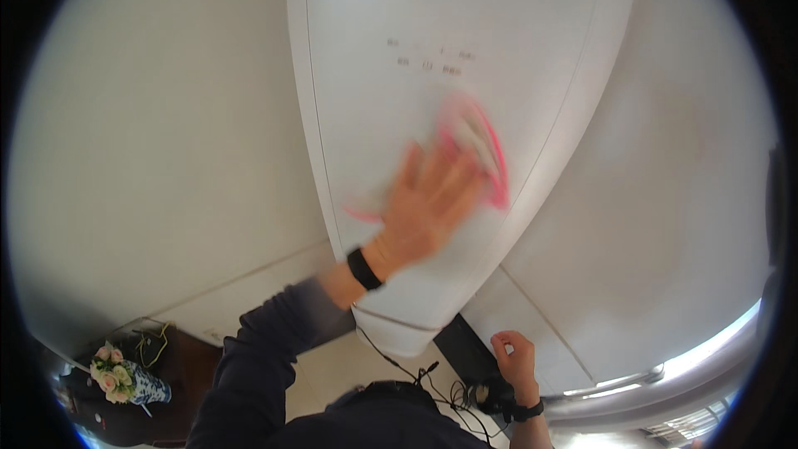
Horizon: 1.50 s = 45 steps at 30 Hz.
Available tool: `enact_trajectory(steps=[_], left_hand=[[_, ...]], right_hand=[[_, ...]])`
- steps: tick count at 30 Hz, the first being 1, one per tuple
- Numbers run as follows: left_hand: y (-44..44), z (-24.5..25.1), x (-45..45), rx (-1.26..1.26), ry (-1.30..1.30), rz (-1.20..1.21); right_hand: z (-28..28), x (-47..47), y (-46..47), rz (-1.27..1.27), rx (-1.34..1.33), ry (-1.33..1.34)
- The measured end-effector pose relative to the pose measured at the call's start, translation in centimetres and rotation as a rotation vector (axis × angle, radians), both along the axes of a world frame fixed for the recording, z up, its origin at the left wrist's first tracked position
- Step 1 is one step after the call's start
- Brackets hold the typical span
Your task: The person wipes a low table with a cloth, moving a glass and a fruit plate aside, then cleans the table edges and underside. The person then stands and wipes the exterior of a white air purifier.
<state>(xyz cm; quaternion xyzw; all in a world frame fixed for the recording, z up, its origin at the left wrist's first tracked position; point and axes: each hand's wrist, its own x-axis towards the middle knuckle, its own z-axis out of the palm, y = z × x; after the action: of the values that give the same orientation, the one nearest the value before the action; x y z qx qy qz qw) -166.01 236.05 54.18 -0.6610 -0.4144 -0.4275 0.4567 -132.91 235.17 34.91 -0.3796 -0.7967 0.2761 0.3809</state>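
Observation:
My left hand, blurred and wearing a black wristband, lies with spread fingers over a white cloth with pink edges. The cloth is against the front of a tall white appliance, perhaps a floor-standing air conditioner, below its small printed markings. Part of the cloth is hidden under the palm. Lower right, my right hand hangs beside the appliance's base with its fingers curled in; no object shows in it. A dark watch is on that wrist.
Pale walls stand on both sides of the appliance. Black cables hang or lie near its base. At lower left, a blue and white vase with pink and cream flowers is on a dark brown surface. A curtain is at lower right.

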Motion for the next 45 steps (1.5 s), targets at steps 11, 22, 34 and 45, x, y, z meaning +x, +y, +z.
enact_trajectory(steps=[11, 22, 34, 45], left_hand=[[-2.7, 3.3, -6.8, 0.057, -0.079, 0.206], [-0.1, 9.3, -2.2, 0.125, -0.078, -0.022], [-1.5, 15.2, 1.4, 0.161, 0.065, 0.105], [0.4, 18.6, 2.2, 0.035, 0.099, 0.117]], right_hand=[[4.6, -5.6, -0.6, -0.023, 0.271, -0.005], [11.8, -9.5, 1.4, 0.152, 0.272, 0.237], [11.9, -3.3, 6.7, 0.215, 0.263, 0.331], [27.6, -13.6, 10.6, 0.365, 0.921, 0.457]])
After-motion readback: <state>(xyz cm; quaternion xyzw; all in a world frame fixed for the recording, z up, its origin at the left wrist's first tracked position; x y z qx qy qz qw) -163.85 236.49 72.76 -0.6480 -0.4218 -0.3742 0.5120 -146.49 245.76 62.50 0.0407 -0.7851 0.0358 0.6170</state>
